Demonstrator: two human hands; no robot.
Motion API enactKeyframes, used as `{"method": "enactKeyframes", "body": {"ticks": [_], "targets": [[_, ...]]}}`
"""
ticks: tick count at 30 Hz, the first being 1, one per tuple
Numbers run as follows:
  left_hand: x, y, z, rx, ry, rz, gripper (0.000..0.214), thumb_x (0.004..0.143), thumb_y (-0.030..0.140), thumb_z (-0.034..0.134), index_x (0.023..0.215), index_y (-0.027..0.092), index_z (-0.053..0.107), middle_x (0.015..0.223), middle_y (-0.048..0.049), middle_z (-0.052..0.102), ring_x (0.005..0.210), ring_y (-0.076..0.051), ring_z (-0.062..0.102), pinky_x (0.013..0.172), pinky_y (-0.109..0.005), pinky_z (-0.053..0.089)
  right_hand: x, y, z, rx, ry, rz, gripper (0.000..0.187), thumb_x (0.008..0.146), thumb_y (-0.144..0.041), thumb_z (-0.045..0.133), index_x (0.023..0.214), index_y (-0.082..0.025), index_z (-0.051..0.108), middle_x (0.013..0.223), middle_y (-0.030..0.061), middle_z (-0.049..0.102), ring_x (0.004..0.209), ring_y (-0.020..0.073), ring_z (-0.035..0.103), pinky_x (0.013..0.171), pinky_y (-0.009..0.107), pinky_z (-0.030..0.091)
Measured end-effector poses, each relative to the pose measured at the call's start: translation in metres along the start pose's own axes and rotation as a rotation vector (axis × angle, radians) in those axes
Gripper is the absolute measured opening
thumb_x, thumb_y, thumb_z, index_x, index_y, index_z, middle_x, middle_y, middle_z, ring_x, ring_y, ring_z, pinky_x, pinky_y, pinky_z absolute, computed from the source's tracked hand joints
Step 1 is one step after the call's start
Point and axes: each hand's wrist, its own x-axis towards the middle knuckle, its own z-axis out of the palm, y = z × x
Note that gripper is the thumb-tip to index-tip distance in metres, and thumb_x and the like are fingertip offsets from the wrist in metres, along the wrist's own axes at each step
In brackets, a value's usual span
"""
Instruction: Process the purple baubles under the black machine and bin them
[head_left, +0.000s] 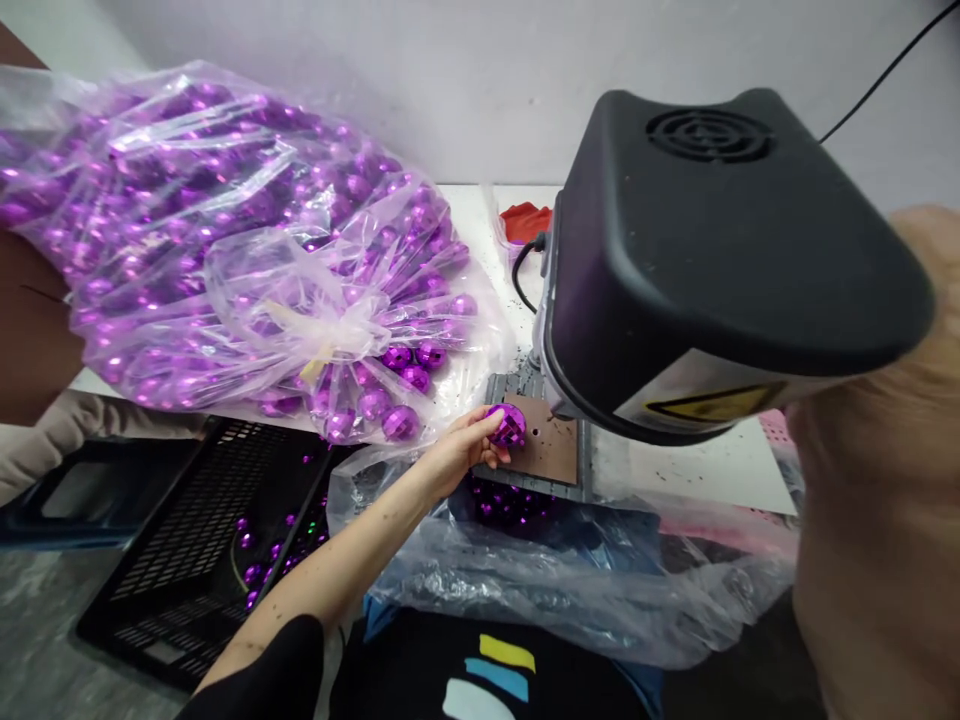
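My left hand is closed on a shiny purple faceted ball, pinched between thumb and fingers. The ball is over the left part of a brown board with a small dark hole, on the grey slotted base of a bench drill. Above the board and to its right hangs the drill's black head, bearing a yellow warning label. My right forearm rises blurred along the right edge. The drill head hides the fingers of my right hand.
A large clear bag full of purple balls covers the table's left side. Below it stands a black crate with loose balls. Plastic sheeting drapes over my lap, with more balls under the base. Dark shavings lie on the white tabletop.
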Motion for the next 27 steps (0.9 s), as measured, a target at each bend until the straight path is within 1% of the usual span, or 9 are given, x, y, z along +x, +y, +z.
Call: {"method": "enactKeyframes", "body": {"ticks": [2,3,5,7,10,14,21,24,27], "targets": [[0.003,0.001,0.003,0.118,0.064,0.081,0.046,0.079,0.055,0.073,0.102,0.016,0.066,0.086,-0.0026,0.068,0.067,-0.012,0.062,0.057,-0.021,0.044,0.006,-0.004,0.003,0.055,0.042,0.039,0.031,0.088,-0.038,0.064,0.072,-0.014,0.054,0.059,-0.0004,0.04,0.057,0.0014,0.04,0.053,0.021,0.026],[0.005,0.0,0.004,0.186,0.091,0.141,0.044,0.08,0.053,0.072,0.103,0.016,0.067,0.09,-0.0032,0.069,0.074,-0.013,0.063,0.063,-0.023,0.047,0.007,-0.005,0.005,0.074,0.053,0.052,0.033,0.087,-0.039,0.065,0.07,-0.013,0.053,0.059,-0.0004,0.039,0.057,0.0009,0.038,0.053,0.021,0.026],[0.006,-0.003,0.005,0.334,0.128,0.263,0.041,0.083,0.047,0.071,0.109,0.017,0.067,0.103,-0.0048,0.071,0.092,-0.018,0.065,0.081,-0.028,0.051,0.009,-0.007,0.007,0.09,0.052,0.067,0.037,0.088,-0.042,0.064,0.069,-0.013,0.052,0.059,-0.0005,0.037,0.057,0.0002,0.036,0.052,0.021,0.024],[0.008,-0.008,0.007,0.477,0.146,0.355,0.041,0.086,0.044,0.07,0.117,0.018,0.065,0.115,-0.0062,0.07,0.106,-0.022,0.063,0.096,-0.034,0.049,0.008,-0.007,0.008,0.099,0.05,0.069,0.04,0.089,-0.045,0.061,0.068,-0.012,0.051,0.059,-0.0008,0.035,0.055,-0.0006,0.033,0.051,0.02,0.023],[0.011,-0.017,0.009,0.661,0.156,0.457,0.041,0.09,0.042,0.067,0.123,0.019,0.062,0.121,-0.0078,0.068,0.113,-0.024,0.062,0.103,-0.04,0.046,0.007,-0.007,0.008,0.105,0.055,0.079,0.043,0.089,-0.047,0.06,0.068,-0.011,0.051,0.059,-0.0013,0.035,0.055,-0.0021,0.033,0.051,0.019,0.022],[0.017,-0.023,0.016,0.821,0.162,0.588,0.041,0.092,0.042,0.065,0.127,0.021,0.06,0.127,-0.0093,0.066,0.12,-0.027,0.058,0.11,-0.046,0.041,0.007,-0.006,0.009,0.113,0.066,0.067,0.042,0.089,-0.044,0.06,0.068,-0.009,0.05,0.059,-0.0015,0.034,0.055,-0.0026,0.032,0.051,0.018,0.021],[0.023,-0.023,0.023,0.971,0.14,0.62,0.036,0.09,0.04,0.066,0.12,0.02,0.063,0.12,-0.01,0.068,0.115,-0.029,0.058,0.112,-0.052,0.038,0.006,-0.007,0.008,0.081,0.055,0.06,0.04,0.089,-0.045,0.06,0.07,-0.01,0.055,0.06,-0.0013,0.032,0.055,-0.0027,0.033,0.051,0.018,0.025],[0.024,-0.022,0.024,1.011,0.099,0.629,0.033,0.089,0.039,0.067,0.118,0.022,0.063,0.122,-0.0094,0.067,0.118,-0.029,0.058,0.119,-0.054,0.03,0.005,-0.007,0.008,0.063,0.064,0.053,0.034,0.089,-0.039,0.061,0.071,-0.01,0.056,0.061,-0.0009,0.034,0.057,-0.0025,0.036,0.052,0.017,0.026],[0.026,-0.026,0.026,1.017,0.108,0.624,0.039,0.087,0.041,0.07,0.121,0.023,0.06,0.119,-0.0094,0.067,0.118,-0.029,0.058,0.123,-0.057,0.022,0.005,-0.005,0.008,0.077,0.079,0.022,0.028,0.087,-0.031,0.064,0.071,-0.01,0.056,0.065,-0.0002,0.038,0.06,-0.0018,0.038,0.055,0.017,0.03]]}}
